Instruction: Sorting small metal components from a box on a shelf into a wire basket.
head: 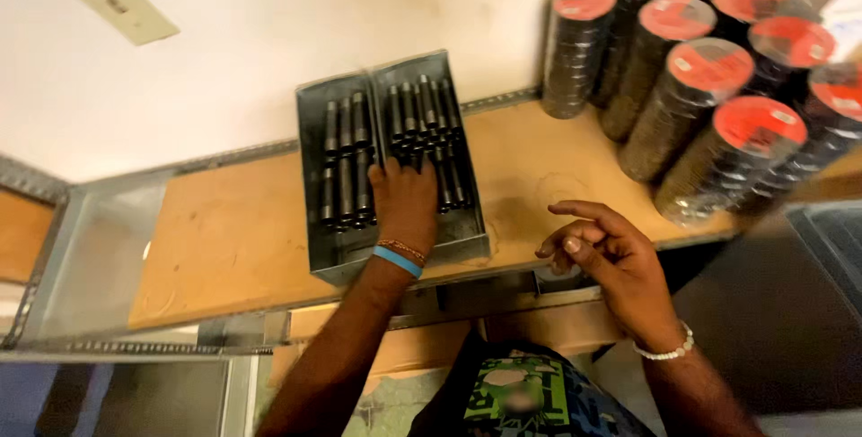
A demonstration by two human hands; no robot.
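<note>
- Tray [316, 176]: grey sheet metal, two compartments, filled with dark cylindrical bolts [346, 163].
- Left hand [406, 206]: laid flat, open, on the right compartment's bolts.
- Right hand [611, 262]: loosely curled, nothing held.

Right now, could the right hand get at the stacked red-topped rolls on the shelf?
Probably yes: the right hand hovers empty at the shelf edge, and bare board lies between it and the rolls.

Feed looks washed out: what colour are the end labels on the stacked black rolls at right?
Red, on the stacked black rolls; head view shows them best.
</note>
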